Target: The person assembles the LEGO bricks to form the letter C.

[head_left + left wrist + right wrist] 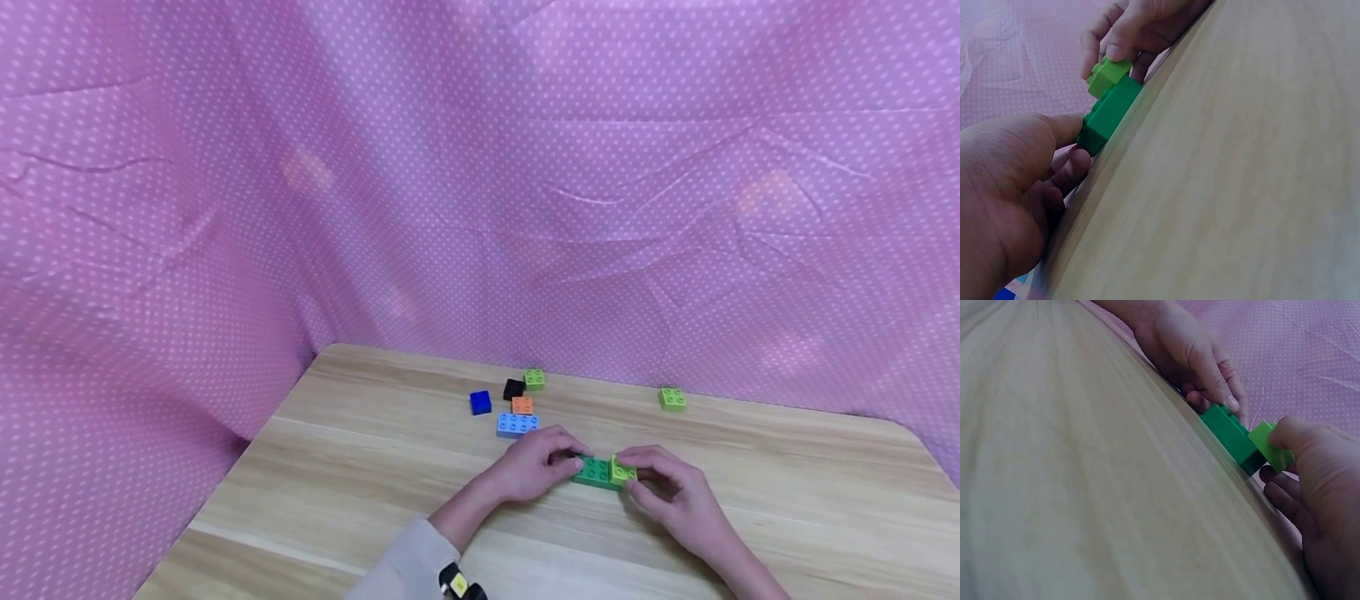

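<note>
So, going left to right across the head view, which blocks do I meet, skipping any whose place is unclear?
Dark blue block → black block → rear lime block → dark green block → held lime block, in the right hand → lone lime block.

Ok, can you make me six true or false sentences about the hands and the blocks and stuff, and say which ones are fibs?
1. The left hand holds the dark green brick. True.
2. The right hand holds nothing. False: it holds a lime brick.
3. In the head view, the orange brick lies just behind the light blue brick. True.
4. The orange brick has more studs than the light blue brick. False: it has fewer.
5. A spare lime brick lies near the far edge of the table. True.
6. The pink cloth has stripes. False: it has pale dots.
</note>
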Demonstrator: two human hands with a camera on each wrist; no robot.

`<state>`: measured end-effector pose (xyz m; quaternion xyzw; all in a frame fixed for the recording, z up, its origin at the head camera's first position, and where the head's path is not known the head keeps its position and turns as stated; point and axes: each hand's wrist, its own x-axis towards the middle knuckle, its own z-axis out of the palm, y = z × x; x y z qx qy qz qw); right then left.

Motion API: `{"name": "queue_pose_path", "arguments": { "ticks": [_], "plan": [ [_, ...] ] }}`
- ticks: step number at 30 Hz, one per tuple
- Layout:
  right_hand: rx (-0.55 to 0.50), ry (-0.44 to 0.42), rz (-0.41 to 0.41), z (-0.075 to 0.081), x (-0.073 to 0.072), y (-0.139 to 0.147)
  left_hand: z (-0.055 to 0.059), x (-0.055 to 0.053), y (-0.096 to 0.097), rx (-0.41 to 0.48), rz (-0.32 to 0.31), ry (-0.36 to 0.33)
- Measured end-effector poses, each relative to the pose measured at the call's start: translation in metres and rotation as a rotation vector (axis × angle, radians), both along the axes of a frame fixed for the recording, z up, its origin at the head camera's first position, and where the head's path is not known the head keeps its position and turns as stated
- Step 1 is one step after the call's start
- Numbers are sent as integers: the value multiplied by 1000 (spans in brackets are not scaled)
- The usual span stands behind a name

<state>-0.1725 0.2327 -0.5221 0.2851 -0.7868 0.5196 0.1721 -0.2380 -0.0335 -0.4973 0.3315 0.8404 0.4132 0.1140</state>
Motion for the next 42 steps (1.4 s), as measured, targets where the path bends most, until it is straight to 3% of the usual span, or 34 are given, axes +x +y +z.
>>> {"name": "queue_pose_path", "arguments": {
  "ticks": [11, 14, 18, 22, 24, 27, 30, 33, 36, 39, 42],
  "plan": [
    [36, 5, -5, -1, 0, -3, -3, -1, -3, 26, -14, 7],
    [60, -32, -20, 0, 1, -2, -5, -4, -8, 107, -6, 2],
    [75, -63, -53, 0, 2, -1, -8, -10, -19, 300, 31, -13],
    [88, -73, -72, -1, 1, -2, -7, -17, -38, 498, 113, 9],
    [94, -77, -75, -1, 0, -1, -7, -23, -50, 581, 188, 39],
    [98, -80, -81, -1, 0, -1, -10, -36, -73, 629, 337, 104],
    [97, -86, -89, 0, 0, -1, -11, -50, -95, 590, 451, 167],
    [98, -91, -89, 1, 0, -1, -11, -60, -113, 504, 508, 178],
    [101, -93, -89, 2, 0, -1, -11, -63, -124, 386, 513, 121],
    [107, -96, -93, 1, -1, -2, -12, -63, -128, 276, 460, 52],
    [111, -97, -96, 1, -1, -2, -12, -62, -129, 197, 408, 30]
  ]
}}
